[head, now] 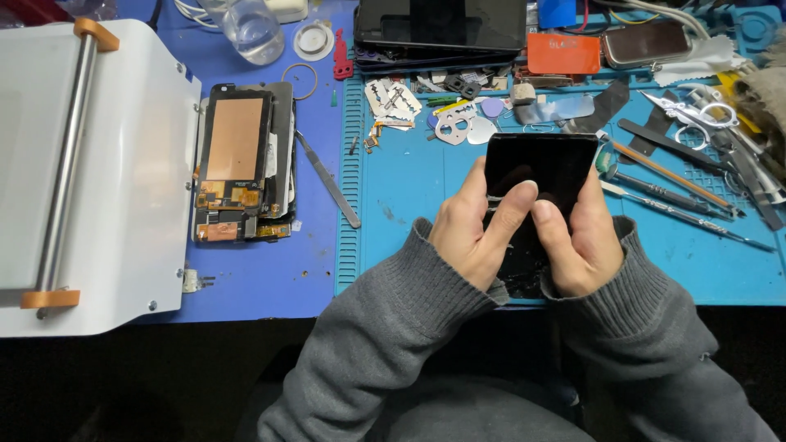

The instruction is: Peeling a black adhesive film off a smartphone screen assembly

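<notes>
In the head view, the left hand and right hand both clasped a black phone screen above the blue mat on the counter, thumbs pressing its glass. It looked mid-inspection or separation; any further move would call for steady, gentle grip. A dismantled phone lay well left.

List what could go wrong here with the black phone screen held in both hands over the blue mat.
1. Both thumbs press on the black phone screen; its lower end looks cracked, so the glass might splinter further or cut the left hand or right hand.
2. The screen is held above the blue mat, so a slip could drop it onto the metal tools close beside it.
</notes>
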